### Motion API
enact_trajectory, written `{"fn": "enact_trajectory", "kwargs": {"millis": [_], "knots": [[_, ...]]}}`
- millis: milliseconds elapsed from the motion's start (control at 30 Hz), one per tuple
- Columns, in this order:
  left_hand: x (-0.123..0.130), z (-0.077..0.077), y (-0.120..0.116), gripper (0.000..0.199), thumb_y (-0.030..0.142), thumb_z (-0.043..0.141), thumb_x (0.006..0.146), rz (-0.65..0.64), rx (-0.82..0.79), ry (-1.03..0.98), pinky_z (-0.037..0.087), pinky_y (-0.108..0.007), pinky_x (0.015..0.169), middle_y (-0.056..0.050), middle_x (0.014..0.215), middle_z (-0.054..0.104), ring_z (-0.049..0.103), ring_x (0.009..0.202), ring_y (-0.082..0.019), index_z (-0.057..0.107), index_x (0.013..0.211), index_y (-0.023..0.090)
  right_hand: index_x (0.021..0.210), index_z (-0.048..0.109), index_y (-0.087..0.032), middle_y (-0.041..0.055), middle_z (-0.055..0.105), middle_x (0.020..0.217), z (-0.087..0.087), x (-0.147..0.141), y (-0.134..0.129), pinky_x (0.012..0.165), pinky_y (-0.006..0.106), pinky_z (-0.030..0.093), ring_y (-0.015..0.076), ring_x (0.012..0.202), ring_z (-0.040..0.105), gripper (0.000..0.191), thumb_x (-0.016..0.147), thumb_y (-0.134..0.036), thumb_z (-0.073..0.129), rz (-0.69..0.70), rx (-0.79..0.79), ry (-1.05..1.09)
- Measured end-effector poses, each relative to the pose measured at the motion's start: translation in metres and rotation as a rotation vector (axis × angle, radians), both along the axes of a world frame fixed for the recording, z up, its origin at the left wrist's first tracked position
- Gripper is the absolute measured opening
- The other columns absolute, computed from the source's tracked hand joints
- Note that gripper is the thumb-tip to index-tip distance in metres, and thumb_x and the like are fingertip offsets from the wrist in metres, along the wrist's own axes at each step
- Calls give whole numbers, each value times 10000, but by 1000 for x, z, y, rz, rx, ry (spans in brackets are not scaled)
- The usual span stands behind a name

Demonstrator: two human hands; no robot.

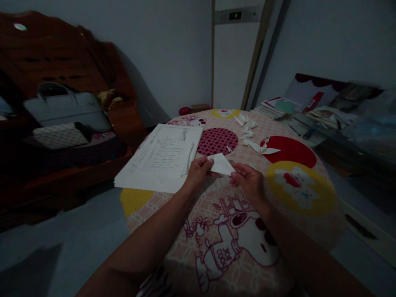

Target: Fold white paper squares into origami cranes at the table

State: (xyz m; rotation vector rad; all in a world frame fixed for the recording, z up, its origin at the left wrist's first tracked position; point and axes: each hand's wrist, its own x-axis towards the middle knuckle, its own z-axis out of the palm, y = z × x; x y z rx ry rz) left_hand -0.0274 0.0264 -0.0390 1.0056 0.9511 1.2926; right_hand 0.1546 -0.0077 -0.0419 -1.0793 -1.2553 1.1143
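Observation:
A small white folded paper (221, 163), roughly triangular, is held above the round table's patterned cloth (213, 198). My left hand (199, 171) pinches its left corner between thumb and fingers. At its right corner, my right hand (248, 180) grips the paper with thumb and fingertips. Just left of my left hand lies a stack of large white sheets (161, 154) with writing and drawing on the top one. Several folded white paper figures (260, 148) lie beyond my right hand, on and beside a red circle of the cloth.
A wooden bench (120, 119) with a grey bag (71, 108) and a checked pouch (60, 136) stands at the left. Papers and a green round item (284, 107) lie at the back right, near a glass-topped surface (321, 132). A white appliance (233, 62) stands behind the table.

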Motion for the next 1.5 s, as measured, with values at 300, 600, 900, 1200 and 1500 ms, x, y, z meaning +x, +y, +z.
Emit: {"fn": "enact_trajectory", "kwargs": {"millis": [300, 600, 900, 1200, 1500], "knots": [[4, 3, -2, 350, 438, 769, 691, -62, 33, -35, 563, -249, 662, -27, 804, 642, 624, 740, -136, 645, 826, 139, 891, 731, -162, 20, 684, 618, 6, 0, -3, 451, 242, 492, 125, 457, 602, 301, 812, -437, 638, 23, -48, -22], [4, 5, -3, 334, 399, 759, 699, -82, 25, -70, 551, -257, 731, -42, 887, 677, 639, 819, -150, 673, 903, 150, 891, 731, -175, 33, 724, 735, 6, -1, -5, 494, 249, 518, 133, 540, 644, 288, 724, -409, 725, 94, -145, 114], [5, 1, -2, 350, 393, 786, 687, -69, 30, -100, 552, -285, 765, -61, 918, 701, 643, 843, -167, 698, 919, 146, 820, 720, -159, 60, 725, 728, 7, -1, -5, 506, 261, 531, 141, 535, 653, 306, 807, -455, 644, 73, -152, 146], [6, 1, -1, 291, 361, 763, 705, -81, 47, -94, 535, -271, 764, -52, 923, 695, 631, 831, -156, 704, 908, 161, 874, 727, -159, 59, 727, 721, 6, -1, -5, 485, 256, 525, 142, 521, 655, 311, 801, -452, 649, 100, -130, 62], [9, 5, -9, 510, 179, 812, 583, -271, 78, -39, 495, -270, 766, -75, 990, 692, 634, 873, -187, 653, 1068, 156, 1070, 742, -159, 55, 749, 748, -3, -1, 0, 524, 290, 561, 178, 595, 686, 385, 758, -379, 697, -46, -56, -35]]}}
